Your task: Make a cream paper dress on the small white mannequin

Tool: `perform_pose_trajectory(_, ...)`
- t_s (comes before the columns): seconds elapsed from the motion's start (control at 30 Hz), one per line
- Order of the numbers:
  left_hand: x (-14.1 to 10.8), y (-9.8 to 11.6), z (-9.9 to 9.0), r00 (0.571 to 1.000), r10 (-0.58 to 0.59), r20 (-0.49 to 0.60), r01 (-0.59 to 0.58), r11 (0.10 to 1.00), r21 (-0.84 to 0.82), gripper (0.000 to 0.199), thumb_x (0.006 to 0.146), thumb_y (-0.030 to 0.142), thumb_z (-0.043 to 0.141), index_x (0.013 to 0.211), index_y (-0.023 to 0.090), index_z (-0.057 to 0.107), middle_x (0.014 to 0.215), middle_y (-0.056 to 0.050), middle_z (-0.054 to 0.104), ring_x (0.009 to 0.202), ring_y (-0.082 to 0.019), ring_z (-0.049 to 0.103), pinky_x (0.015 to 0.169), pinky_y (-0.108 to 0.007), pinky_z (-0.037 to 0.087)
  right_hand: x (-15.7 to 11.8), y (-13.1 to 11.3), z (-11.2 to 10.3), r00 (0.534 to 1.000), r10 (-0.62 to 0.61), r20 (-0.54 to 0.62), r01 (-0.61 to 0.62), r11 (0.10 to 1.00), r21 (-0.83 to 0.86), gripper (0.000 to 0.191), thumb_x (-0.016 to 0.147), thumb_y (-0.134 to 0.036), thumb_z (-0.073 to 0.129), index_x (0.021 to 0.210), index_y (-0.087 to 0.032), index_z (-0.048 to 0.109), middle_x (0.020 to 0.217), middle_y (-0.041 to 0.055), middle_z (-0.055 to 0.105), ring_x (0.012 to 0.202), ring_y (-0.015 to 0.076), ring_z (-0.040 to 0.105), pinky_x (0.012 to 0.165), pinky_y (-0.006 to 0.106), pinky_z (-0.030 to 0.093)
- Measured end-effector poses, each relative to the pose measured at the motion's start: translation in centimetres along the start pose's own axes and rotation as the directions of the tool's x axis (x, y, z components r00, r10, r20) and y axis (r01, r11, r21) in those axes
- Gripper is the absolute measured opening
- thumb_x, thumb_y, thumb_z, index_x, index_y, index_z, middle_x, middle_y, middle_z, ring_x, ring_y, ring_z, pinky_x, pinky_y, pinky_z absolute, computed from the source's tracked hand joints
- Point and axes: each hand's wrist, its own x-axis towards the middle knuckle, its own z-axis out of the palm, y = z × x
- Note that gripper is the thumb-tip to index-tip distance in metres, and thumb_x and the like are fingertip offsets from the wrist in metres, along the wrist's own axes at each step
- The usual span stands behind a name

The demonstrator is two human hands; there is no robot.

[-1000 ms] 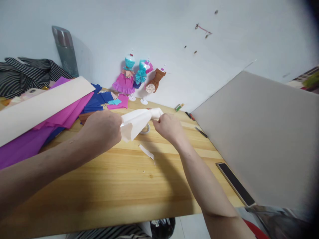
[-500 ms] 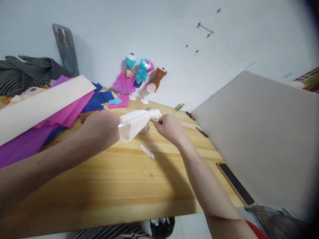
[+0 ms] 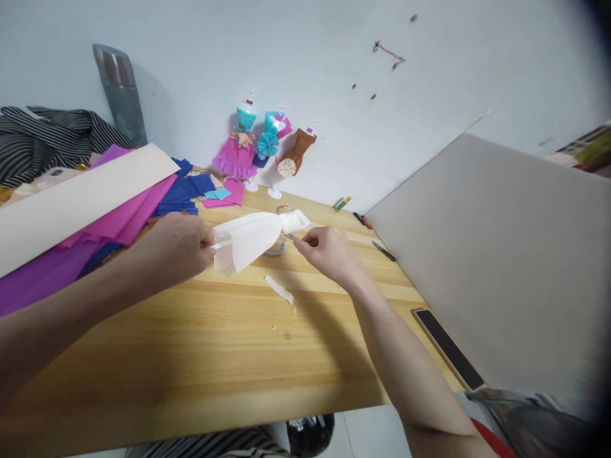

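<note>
A white paper dress shape (image 3: pixel 248 236), gathered at a narrow waist, is held sideways above the wooden table. My left hand (image 3: pixel 188 245) is closed on the stand at its wide lower end, a thin white rod showing beside the fingers. My right hand (image 3: pixel 324 249) pinches a thin grey tool whose tip is at the waist; what kind of tool it is cannot be made out. Partly hidden behind the dress, a roll of tape (image 3: pixel 275 252) lies on the table. A torn white paper strip (image 3: pixel 279 289) is nearer to me.
Three small dressed forms (image 3: pixel 236 152) stand by the wall. Coloured paper sheets (image 3: pixel 119 219), a striped cloth (image 3: pixel 52 143) and a bottle (image 3: pixel 121 95) are at the left. A phone (image 3: pixel 449 348), a pen (image 3: pixel 383 250) and a grey panel (image 3: pixel 496 267) are on the right.
My left hand has moved left with the dress, showing more of its skirt. My right hand has shifted slightly down and right, and more of the grey tool shows.
</note>
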Motion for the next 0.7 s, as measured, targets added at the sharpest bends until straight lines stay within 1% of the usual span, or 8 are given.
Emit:
perform_pose_trajectory(0.17,-0.18,0.22,-0.26,1.000,-0.019,0.004,0.019,0.999,-0.028,0.028,0.074,0.023,0.047,0.048,0.017,0.056,0.044,0.000,0.050,0.048,-0.012,0.042,0.053,-0.026,0.024,0.12,0.04,-0.16,1.000,0.009,0.012,-0.010,0.998,0.058,0.029,0.074,-0.024,0.053,0.046,-0.018,0.046,0.044,-0.0032,0.040,0.045,0.0088,0.034,0.048,0.025,0.026)
perform_pose_trajectory(0.3,-0.36,0.25,-0.41,1.000,-0.015,0.002,0.015,1.000,-0.026,0.028,0.074,0.022,0.047,0.049,0.016,0.057,0.045,0.000,0.050,0.048,-0.011,0.042,0.053,-0.025,0.024,0.16,-0.04,-0.08,1.000,0.008,0.026,-0.010,0.997,0.076,0.032,0.074,-0.026,0.053,0.045,-0.018,0.044,0.044,-0.0032,0.040,0.046,0.0088,0.035,0.049,0.026,0.026)
perform_pose_trajectory(0.4,-0.37,0.17,-0.43,1.000,-0.008,0.020,0.008,1.000,-0.015,0.028,0.074,0.021,0.046,0.049,0.016,0.057,0.046,0.000,0.052,0.048,-0.011,0.043,0.053,-0.026,0.024,0.16,-0.14,-0.07,1.000,0.004,0.018,-0.006,0.998,0.067,0.031,0.074,-0.023,0.052,0.045,-0.018,0.042,0.045,-0.0034,0.039,0.046,0.0085,0.034,0.050,0.026,0.026)
perform_pose_trajectory(0.6,-0.25,0.15,-0.32,0.999,-0.024,0.035,0.025,0.999,-0.026,0.026,0.074,0.020,0.047,0.051,0.016,0.059,0.047,0.000,0.052,0.048,-0.012,0.043,0.053,-0.027,0.024,0.27,-0.21,-0.02,0.999,-0.007,0.044,0.005,0.998,0.055,0.029,0.073,-0.020,0.051,0.045,-0.018,0.042,0.044,-0.0042,0.035,0.046,0.0080,0.032,0.048,0.025,0.024)
perform_pose_trajectory(0.7,-0.24,0.19,-0.40,0.998,-0.048,0.040,0.050,0.998,-0.043,0.026,0.073,0.020,0.047,0.049,0.016,0.058,0.045,0.000,0.049,0.049,-0.012,0.042,0.053,-0.027,0.024,0.24,-0.24,0.14,0.998,-0.006,0.060,0.002,0.998,0.067,0.029,0.074,-0.024,0.052,0.047,-0.017,0.046,0.044,-0.0035,0.039,0.046,0.0081,0.033,0.047,0.025,0.024)
